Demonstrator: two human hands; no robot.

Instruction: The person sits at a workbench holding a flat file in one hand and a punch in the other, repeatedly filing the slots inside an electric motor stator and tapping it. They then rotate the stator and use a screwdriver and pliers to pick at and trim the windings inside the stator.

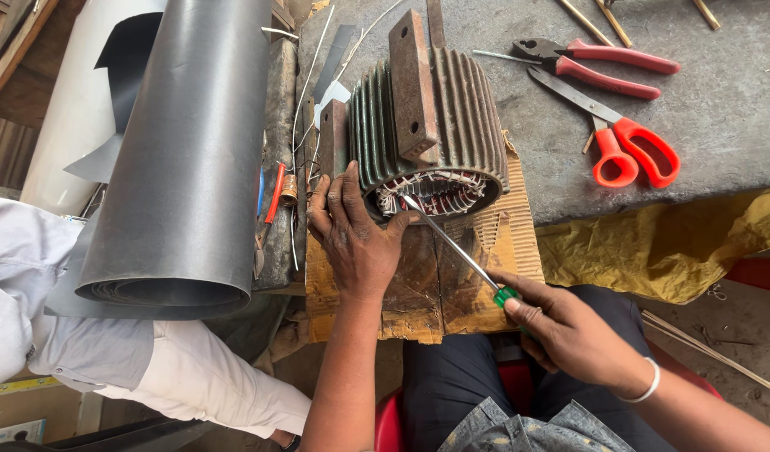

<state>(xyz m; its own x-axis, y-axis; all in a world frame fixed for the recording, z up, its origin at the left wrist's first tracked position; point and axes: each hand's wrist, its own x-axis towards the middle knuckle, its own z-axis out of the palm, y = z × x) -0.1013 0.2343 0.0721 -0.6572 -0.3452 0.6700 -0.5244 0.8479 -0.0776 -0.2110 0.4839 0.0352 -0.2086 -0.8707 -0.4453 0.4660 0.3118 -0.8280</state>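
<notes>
The motor housing (431,125) lies on its side in the upper middle of the frame, its open end facing the person, resting on a wooden block (435,280) with torn cardboard (510,238) under it. It is ribbed cast metal with a rusty foot bar on top, so it looks heavy and rigid; it should stay put under light prodding, and the ribs or the rim give the surest hold. The wire windings (435,191) inside the mouth, bound with pale tape, look thin and easily nicked.

The left hand (355,238) lies spread and flat against the lower left rim of the housing, steadying it without gripping anything. The right hand (569,331), lower right, is clenched around the green handle of a screwdriver (456,244), whose tip touches the windings.

On the grey tabletop (736,125), upper right, lie red-handled pliers (598,63) and red-handled scissors (628,142), well apart from the housing. A large roll of dark sheet (188,151) fills the left.
</notes>
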